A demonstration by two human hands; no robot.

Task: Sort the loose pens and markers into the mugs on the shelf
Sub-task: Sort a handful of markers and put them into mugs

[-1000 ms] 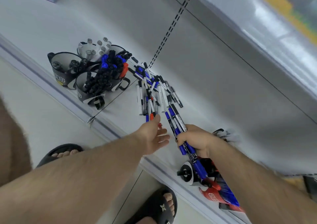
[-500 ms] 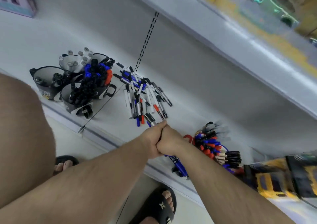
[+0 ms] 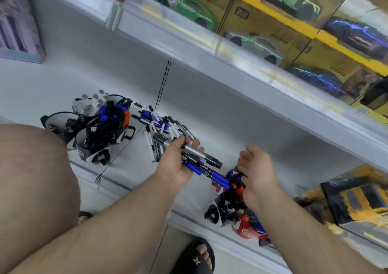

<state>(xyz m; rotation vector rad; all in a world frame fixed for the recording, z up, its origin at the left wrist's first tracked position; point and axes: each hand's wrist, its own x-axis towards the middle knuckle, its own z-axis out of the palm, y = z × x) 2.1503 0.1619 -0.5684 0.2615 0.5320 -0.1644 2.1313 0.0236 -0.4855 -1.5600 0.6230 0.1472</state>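
Note:
My left hand (image 3: pixel 175 162) grips a bundle of markers (image 3: pixel 204 164), black-capped and blue-capped, pointing right. My right hand (image 3: pixel 257 168) hovers just right of the bundle with relaxed fingers and holds nothing. A pile of loose pens (image 3: pixel 161 124) lies on the white shelf (image 3: pixel 126 164) behind my left hand. At the left stand black and white mugs (image 3: pixel 92 139) packed with markers. Below my right hand is another group of mugs (image 3: pixel 224 208), one of them red (image 3: pixel 243 229), also filled with markers.
An upper shelf (image 3: pixel 210 47) overhangs the work area and carries boxed toy cars (image 3: pixel 273 22). A yellow toy box (image 3: pixel 357 198) sits on the lower shelf at the right. My knee (image 3: pixel 35 179) fills the left foreground; a sandalled foot (image 3: pixel 197 257) is on the floor below.
The markers passed from my right hand into my left. The two hands, pressed together half a second ago, have separated, and my right hand has opened. The view tilted up toward the upper shelf.

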